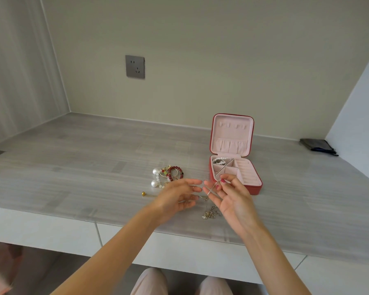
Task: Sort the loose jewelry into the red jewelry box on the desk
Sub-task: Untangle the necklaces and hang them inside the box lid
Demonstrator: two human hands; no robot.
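Even, soft daylight; faint shadows on the desk (73, 167); wide-angle bending at edges; slight motion blur on the left hand (177, 196).

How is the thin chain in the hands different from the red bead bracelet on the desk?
The thin chain is fine and pale, while the red bead bracelet is chunky, made of round dark red beads. The chain hangs from the right hand, which pinches it; the bracelet lies on the desk, untouched in a pile. Both are outside the red jewelry box.

no readable text, labels, numbers or signs anywhere
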